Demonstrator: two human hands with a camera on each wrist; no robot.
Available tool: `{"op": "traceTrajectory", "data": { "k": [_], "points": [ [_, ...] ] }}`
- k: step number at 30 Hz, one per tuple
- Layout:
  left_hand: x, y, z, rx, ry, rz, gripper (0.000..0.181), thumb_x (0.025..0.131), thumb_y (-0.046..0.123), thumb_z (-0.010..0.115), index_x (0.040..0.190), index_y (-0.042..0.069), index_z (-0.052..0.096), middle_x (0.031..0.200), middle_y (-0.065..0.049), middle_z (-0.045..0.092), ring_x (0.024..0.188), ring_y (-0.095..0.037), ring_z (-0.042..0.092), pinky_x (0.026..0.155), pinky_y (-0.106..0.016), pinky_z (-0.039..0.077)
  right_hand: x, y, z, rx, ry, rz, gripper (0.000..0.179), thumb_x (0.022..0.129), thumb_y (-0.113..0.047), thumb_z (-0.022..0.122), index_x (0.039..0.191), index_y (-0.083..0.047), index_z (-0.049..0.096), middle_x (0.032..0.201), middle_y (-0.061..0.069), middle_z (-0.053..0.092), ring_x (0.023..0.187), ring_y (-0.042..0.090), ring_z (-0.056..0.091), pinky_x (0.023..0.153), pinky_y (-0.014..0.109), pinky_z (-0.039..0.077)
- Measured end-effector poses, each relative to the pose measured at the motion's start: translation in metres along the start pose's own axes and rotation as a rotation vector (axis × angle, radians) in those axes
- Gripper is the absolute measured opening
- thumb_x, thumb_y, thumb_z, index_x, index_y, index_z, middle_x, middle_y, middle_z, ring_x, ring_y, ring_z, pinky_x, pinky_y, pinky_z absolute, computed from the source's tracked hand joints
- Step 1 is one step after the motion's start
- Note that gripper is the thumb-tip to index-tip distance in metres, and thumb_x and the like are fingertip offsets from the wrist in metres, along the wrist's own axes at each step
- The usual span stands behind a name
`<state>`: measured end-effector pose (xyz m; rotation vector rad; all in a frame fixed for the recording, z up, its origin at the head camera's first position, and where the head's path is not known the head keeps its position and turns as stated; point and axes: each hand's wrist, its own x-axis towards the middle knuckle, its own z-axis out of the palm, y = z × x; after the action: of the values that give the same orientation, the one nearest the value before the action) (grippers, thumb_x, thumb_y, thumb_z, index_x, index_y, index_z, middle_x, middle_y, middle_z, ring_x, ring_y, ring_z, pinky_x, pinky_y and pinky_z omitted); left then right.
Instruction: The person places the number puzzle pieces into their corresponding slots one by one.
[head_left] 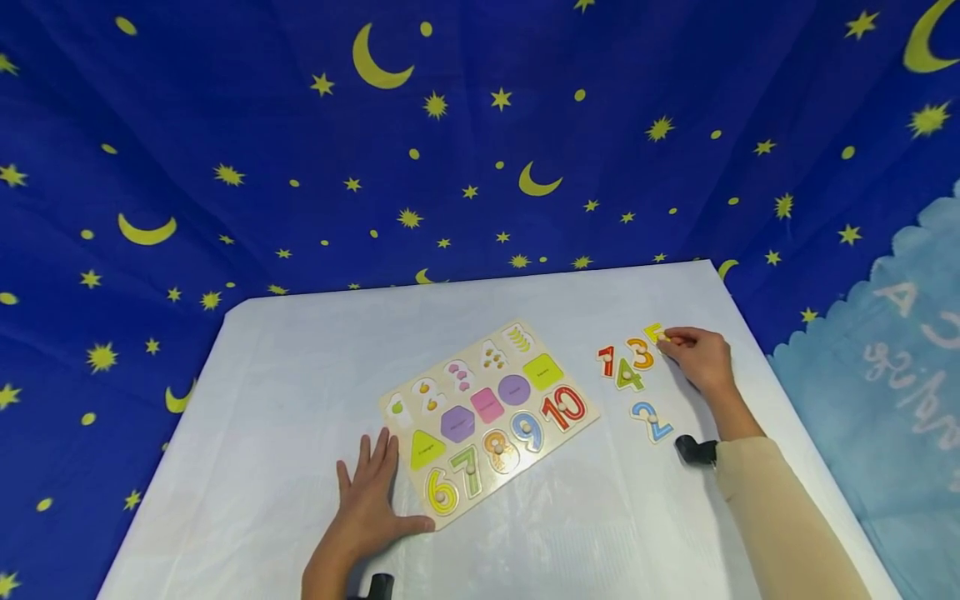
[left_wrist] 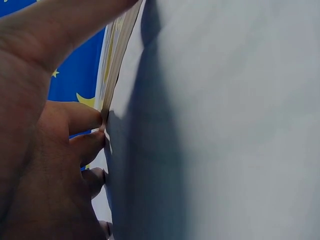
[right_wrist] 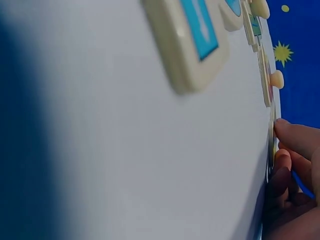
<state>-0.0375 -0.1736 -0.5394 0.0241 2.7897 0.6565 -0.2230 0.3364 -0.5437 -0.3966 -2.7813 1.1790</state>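
Note:
A wooden number puzzle board (head_left: 495, 417) lies askew on the table. Its lower row holds the numbers 6 to 10; the upper row shows bare recesses with fruit pictures. My left hand (head_left: 367, 504) rests along the board's left edge with spread fingers, its thumb at the near corner. In the left wrist view the fingertips (left_wrist: 95, 142) meet the board's side. To the right, my right hand (head_left: 701, 358) pinches the yellow number 5 piece (head_left: 654, 332), partly covered by the fingers. Beside it lie the loose number pieces 3 (head_left: 641, 353), 4 (head_left: 630, 380), 1 (head_left: 608, 356) and 2 (head_left: 642, 409).
The white tabletop (head_left: 300, 375) carries everything. A blue cloth (head_left: 465, 225) with yellow moons and stars hangs behind the far edge. Black camera mounts (head_left: 696, 450) sit at both wrists. In the right wrist view the blue number piece (right_wrist: 200, 27) is close to the camera.

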Motion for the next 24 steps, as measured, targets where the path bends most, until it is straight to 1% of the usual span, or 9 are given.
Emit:
{"op": "traceTrajectory", "data": {
  "k": [5, 11, 16, 22, 24],
  "points": [
    [0.0003, -0.0011, 0.0008, 0.01, -0.003, -0.004, 0.144, 0.044, 0.082, 0.072, 0.154, 0.009, 0.014, 0.16, -0.01, 0.004, 0.144, -0.035, -0.01, 0.105, -0.063, -0.015, -0.0008, -0.0012, 0.0008, -0.017, 0.006, 0.002, 0.037, 0.088, -0.025, 0.07, 0.116, -0.001, 0.068, 0.095, 0.014, 0.065, 0.082, 0.023, 0.056, 0.055, 0.015, 0.039],
    [0.0002, -0.0011, 0.0006, 0.009, 0.001, -0.001, 0.145, 0.044, 0.082, 0.073, 0.154, 0.008, 0.015, 0.16, -0.01, 0.005, 0.144, -0.035, -0.009, 0.105, -0.064, -0.015, 0.0001, -0.0015, 0.0011, -0.032, 0.011, 0.011, 0.036, 0.089, -0.026, 0.069, 0.116, -0.002, 0.069, 0.098, 0.015, 0.067, 0.088, 0.025, 0.058, 0.063, 0.019, 0.041],
    [-0.0004, -0.0008, 0.0004, 0.003, 0.002, 0.002, 0.144, 0.045, 0.081, 0.073, 0.154, 0.007, 0.015, 0.16, -0.01, 0.005, 0.144, -0.035, -0.009, 0.105, -0.064, -0.014, 0.0007, -0.0002, 0.0018, -0.033, 0.012, 0.005, 0.036, 0.09, -0.027, 0.068, 0.115, -0.001, 0.069, 0.099, 0.016, 0.067, 0.088, 0.025, 0.059, 0.063, 0.02, 0.042],
    [-0.0014, -0.0026, 0.0011, 0.008, 0.003, 0.016, 0.143, 0.046, 0.081, 0.072, 0.154, 0.007, 0.015, 0.16, -0.01, 0.005, 0.144, -0.035, -0.01, 0.105, -0.064, -0.014, 0.0012, 0.0008, 0.0027, -0.042, 0.017, 0.004, 0.037, 0.092, -0.028, 0.066, 0.115, 0.0, 0.069, 0.101, 0.016, 0.066, 0.089, 0.025, 0.058, 0.069, 0.028, 0.045],
    [-0.0013, -0.0029, 0.0008, 0.007, 0.004, 0.018, 0.144, 0.046, 0.082, 0.072, 0.154, 0.007, 0.015, 0.16, -0.01, 0.005, 0.144, -0.035, -0.01, 0.105, -0.064, -0.014, 0.0011, 0.0004, 0.003, -0.042, 0.017, 0.001, 0.037, 0.092, -0.027, 0.067, 0.115, 0.0, 0.068, 0.101, 0.017, 0.066, 0.089, 0.026, 0.058, 0.069, 0.028, 0.045]
  ]
}}
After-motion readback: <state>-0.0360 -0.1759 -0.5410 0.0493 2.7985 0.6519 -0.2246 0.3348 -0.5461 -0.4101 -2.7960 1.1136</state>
